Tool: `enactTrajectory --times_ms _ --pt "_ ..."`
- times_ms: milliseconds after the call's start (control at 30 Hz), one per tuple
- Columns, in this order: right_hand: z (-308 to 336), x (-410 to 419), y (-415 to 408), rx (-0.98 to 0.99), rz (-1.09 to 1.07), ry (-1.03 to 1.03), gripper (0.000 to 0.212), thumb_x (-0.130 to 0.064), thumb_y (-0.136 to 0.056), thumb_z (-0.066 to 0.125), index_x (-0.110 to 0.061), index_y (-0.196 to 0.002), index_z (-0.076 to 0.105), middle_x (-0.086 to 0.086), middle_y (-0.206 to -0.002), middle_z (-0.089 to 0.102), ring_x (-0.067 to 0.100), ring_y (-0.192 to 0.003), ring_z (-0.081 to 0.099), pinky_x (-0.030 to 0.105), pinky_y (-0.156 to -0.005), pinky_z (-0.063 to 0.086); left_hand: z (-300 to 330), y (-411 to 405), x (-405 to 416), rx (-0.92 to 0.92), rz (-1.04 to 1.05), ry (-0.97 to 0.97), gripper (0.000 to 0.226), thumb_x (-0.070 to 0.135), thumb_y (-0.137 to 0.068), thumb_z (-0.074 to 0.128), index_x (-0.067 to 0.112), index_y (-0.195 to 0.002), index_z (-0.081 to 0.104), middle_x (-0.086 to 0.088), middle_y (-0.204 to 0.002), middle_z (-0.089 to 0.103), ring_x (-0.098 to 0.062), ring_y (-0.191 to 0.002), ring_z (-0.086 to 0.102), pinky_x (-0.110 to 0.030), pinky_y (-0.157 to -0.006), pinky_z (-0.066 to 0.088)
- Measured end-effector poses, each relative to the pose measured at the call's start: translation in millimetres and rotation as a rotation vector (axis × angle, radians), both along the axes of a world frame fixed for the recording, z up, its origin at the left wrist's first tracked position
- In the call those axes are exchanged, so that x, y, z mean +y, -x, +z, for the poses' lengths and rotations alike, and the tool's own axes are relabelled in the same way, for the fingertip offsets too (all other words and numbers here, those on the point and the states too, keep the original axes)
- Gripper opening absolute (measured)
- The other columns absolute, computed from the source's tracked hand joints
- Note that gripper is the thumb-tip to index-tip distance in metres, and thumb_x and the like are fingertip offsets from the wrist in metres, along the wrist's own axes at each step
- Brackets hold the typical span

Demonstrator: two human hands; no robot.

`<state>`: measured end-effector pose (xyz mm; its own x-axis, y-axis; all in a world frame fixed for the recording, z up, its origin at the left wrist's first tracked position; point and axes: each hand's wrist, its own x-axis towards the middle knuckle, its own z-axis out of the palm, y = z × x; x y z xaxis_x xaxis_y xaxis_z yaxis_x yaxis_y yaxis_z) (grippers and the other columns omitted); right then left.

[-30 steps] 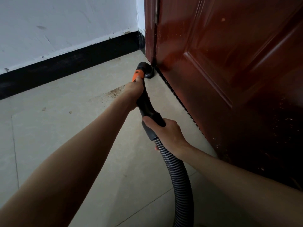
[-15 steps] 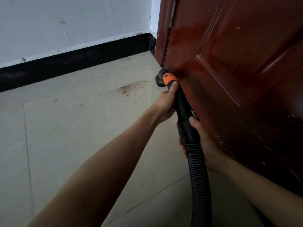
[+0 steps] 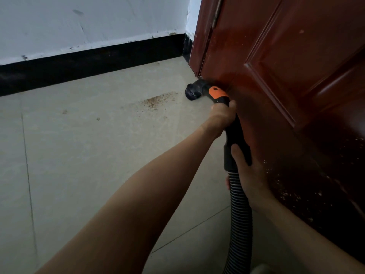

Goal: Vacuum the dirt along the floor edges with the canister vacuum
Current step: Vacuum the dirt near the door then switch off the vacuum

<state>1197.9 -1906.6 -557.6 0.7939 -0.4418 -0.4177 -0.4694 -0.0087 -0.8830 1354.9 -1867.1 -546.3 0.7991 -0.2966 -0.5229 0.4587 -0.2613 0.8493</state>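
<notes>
A black vacuum handle (image 3: pixel 234 133) with an orange button (image 3: pixel 217 92) ends in a round brush nozzle (image 3: pixel 192 91), which is turned toward the left at the foot of the door. My left hand (image 3: pixel 223 116) grips the handle just below the orange part. Lower down, my right hand (image 3: pixel 249 175) holds the cuff where the ribbed hose (image 3: pixel 240 224) joins. A patch of brown dirt (image 3: pixel 156 100) lies on the tile floor just left of the nozzle. The canister is out of view.
A dark red door (image 3: pixel 286 80) stands close on the right, speckled with dust low down. A black skirting board (image 3: pixel 88 64) runs under the white wall at the back. Pale floor tiles (image 3: pixel 79 155) with a few small specks spread to the left.
The handle has moved right, close against the door, and the nozzle has turned to face left toward the dirt patch. Both hands keep their hold.
</notes>
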Motion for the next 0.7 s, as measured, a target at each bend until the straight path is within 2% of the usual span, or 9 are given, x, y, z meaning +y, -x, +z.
enactTrajectory --times_ms 33,100,133,200,300,500,633,700 --pt "-1.0 -0.5 0.7 0.006 -0.004 -0.009 0.042 -0.053 -0.086 0.06 -0.011 -0.091 0.057 -0.001 -0.051 0.057 0.019 -0.039 0.054 0.026 -0.04 0.044 -1.1 -0.6 0.8 0.004 -0.01 0.002 0.049 0.031 -0.101 0.041 -0.008 -0.13 0.045 -0.025 -0.129 0.052 -0.036 -0.111 0.058 -0.041 -0.084 0.051" --pt "-1.7 -1.1 0.5 0.002 0.011 -0.026 0.045 -0.053 -0.086 0.059 -0.009 -0.089 0.056 0.002 -0.052 0.058 0.019 -0.038 0.054 0.024 -0.038 0.043 -3.4 -2.3 3.0 0.014 -0.013 0.027 0.048 0.031 -0.1 0.041 -0.007 -0.129 0.046 -0.025 -0.128 0.052 -0.035 -0.106 0.06 -0.038 -0.072 0.052" --pt "-0.8 -0.5 -0.5 0.001 0.022 -0.03 0.051 -0.058 -0.081 0.06 -0.007 -0.088 0.057 0.002 -0.053 0.058 0.019 -0.038 0.054 0.024 -0.038 0.043 -4.1 -3.4 4.1 0.023 -0.011 0.04 0.048 0.031 -0.1 0.041 -0.007 -0.129 0.046 -0.025 -0.128 0.052 -0.034 -0.104 0.06 -0.037 -0.072 0.052" --pt "2.1 2.1 -3.4 0.012 0.044 -0.029 0.066 -0.068 -0.067 0.059 -0.005 -0.085 0.057 0.002 -0.052 0.058 0.018 -0.039 0.055 0.025 -0.038 0.043 -4.7 -6.3 6.6 0.041 0.0 0.049 0.049 0.033 -0.1 0.041 -0.006 -0.131 0.044 -0.025 -0.129 0.051 -0.036 -0.108 0.059 -0.041 -0.082 0.053" --pt "4.4 6.6 -7.2 0.029 0.055 -0.033 0.074 -0.073 -0.057 0.058 -0.003 -0.083 0.058 0.001 -0.051 0.059 0.016 -0.039 0.055 0.024 -0.037 0.043 -3.7 -9.5 11.2 0.049 0.019 0.044 0.051 0.034 -0.101 0.041 -0.006 -0.133 0.042 -0.024 -0.131 0.05 -0.037 -0.112 0.058 -0.044 -0.088 0.053" --pt "2.4 12.7 -13.7 0.006 0.07 -0.037 0.069 -0.071 -0.058 0.061 -0.006 -0.081 0.059 0.004 -0.055 0.062 0.018 -0.037 0.054 0.023 -0.037 0.042 -5.0 -14.9 22.0 0.029 0.04 0.015 0.052 0.035 -0.1 0.04 -0.005 -0.134 0.041 -0.022 -0.134 0.048 -0.035 -0.113 0.056 -0.037 -0.076 0.05" --pt "2.4 13.5 -12.6 0.005 0.108 -0.04 0.071 -0.071 -0.059 0.062 -0.005 -0.083 0.06 0.006 -0.057 0.062 0.019 -0.038 0.054 0.024 -0.038 0.043 -5.4 -14.6 30.4 0.015 0.039 -0.011 0.051 0.034 -0.101 0.039 -0.007 -0.132 0.043 -0.024 -0.133 0.047 -0.037 -0.111 0.056 -0.041 -0.075 0.051" --pt "3.9 14.8 -11.5 0.008 0.12 -0.03 0.07 -0.07 -0.06 0.062 -0.005 -0.084 0.06 0.006 -0.058 0.063 0.019 -0.038 0.055 0.024 -0.037 0.043 -5.1 -13.2 34.0 0.001 0.046 -0.01 0.05 0.034 -0.101 0.038 -0.008 -0.129 0.045 -0.025 -0.132 0.048 -0.034 -0.105 0.057 -0.037 -0.064 0.05"
